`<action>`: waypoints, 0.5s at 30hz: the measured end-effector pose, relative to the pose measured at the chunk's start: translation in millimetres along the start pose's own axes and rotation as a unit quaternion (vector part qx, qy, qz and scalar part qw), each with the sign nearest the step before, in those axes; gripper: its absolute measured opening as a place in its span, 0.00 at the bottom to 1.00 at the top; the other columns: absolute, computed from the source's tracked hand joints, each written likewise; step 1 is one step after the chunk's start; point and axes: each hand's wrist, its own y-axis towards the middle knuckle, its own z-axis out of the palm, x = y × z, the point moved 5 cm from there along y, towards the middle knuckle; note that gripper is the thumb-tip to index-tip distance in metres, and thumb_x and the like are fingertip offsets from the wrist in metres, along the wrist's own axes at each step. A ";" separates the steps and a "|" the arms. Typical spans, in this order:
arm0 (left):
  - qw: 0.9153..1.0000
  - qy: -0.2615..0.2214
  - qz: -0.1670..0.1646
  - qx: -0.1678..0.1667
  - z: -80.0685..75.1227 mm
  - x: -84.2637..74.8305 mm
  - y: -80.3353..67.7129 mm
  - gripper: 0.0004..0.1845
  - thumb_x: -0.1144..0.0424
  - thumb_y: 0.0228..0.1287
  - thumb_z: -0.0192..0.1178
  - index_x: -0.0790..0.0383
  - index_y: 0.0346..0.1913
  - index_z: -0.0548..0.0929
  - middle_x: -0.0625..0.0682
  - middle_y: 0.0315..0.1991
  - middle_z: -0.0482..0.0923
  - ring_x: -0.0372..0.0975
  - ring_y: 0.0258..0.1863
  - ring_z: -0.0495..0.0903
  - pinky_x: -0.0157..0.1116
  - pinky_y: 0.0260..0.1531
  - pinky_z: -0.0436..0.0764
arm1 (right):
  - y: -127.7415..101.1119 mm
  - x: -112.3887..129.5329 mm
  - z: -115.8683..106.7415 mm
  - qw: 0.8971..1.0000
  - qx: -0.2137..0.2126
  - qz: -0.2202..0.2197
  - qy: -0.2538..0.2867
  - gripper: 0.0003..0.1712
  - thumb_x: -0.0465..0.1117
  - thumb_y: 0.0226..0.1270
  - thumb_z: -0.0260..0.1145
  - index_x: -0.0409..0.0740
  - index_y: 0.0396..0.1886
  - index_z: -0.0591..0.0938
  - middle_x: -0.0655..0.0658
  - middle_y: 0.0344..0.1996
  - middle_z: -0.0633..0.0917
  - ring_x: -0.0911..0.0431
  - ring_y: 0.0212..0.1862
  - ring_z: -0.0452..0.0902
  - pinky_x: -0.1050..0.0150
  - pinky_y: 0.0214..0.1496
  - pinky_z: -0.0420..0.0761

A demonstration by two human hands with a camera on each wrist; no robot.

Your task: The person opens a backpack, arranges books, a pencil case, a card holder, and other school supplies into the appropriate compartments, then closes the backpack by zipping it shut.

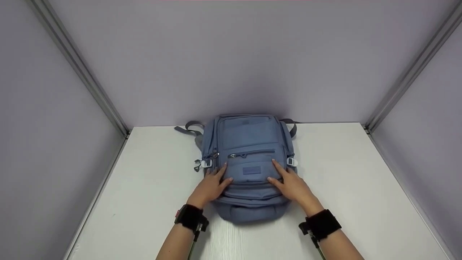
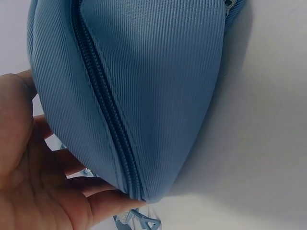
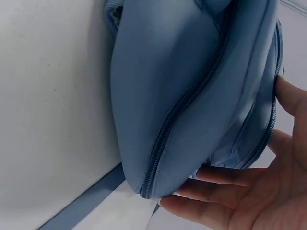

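Note:
A blue backpack (image 1: 249, 134) lies front side up on the white table, its bottom toward me. My left hand (image 1: 209, 186) rests on its lower left side with fingers spread, thumb on the front pocket. Mirroring it, my right hand (image 1: 294, 186) touches the lower right side, fingers extended. In the left wrist view, the left fingers (image 2: 108, 203) lie against the bag's edge beside a dark zipper (image 2: 103, 93). The right wrist view shows the right fingers (image 3: 196, 208) along the opposite edge, near another zipper (image 3: 180, 105). Both hands' fingertips are partly hidden by the bag.
Grey straps (image 1: 191, 128) stick out at the bag's upper left, with more at the upper right. White buckles (image 1: 291, 162) sit on both sides. Pale panels (image 1: 231, 57) enclose the table (image 1: 361, 202) at the back and sides. A black band is on each wrist.

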 end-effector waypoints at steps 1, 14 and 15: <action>1.000 0.005 -0.001 -0.006 -0.7 0.1 -1.4 0.36 0.38 0.73 0.44 0.53 0.77 0.58 0.68 0.70 0.61 0.67 0.68 0.56 0.60 0.61 0.63 | 0.1 -0.7 -2.1 1.000 0.001 -0.003 0.003 0.41 0.65 0.72 0.52 0.58 0.79 0.54 0.22 0.67 0.63 0.28 0.61 0.67 0.33 0.56 0.68; 0.987 0.113 -0.021 -0.112 -26.4 16.9 -22.0 0.34 0.35 0.72 0.43 0.48 0.73 0.66 0.64 0.66 0.68 0.61 0.61 0.71 0.60 0.51 0.72 | 0.1 -26.7 -52.4 0.988 -0.075 -0.036 -0.128 0.36 0.65 0.75 0.45 0.56 0.76 0.63 0.35 0.74 0.59 0.27 0.70 0.50 0.26 0.62 0.53; 0.985 0.118 -0.024 -0.121 -30.3 20.7 -23.2 0.34 0.35 0.72 0.43 0.48 0.73 0.67 0.64 0.66 0.68 0.61 0.62 0.70 0.60 0.52 0.71 | 0.7 -30.9 -56.9 0.987 -0.079 -0.031 -0.140 0.35 0.65 0.75 0.45 0.56 0.76 0.63 0.36 0.74 0.58 0.27 0.71 0.47 0.26 0.62 0.50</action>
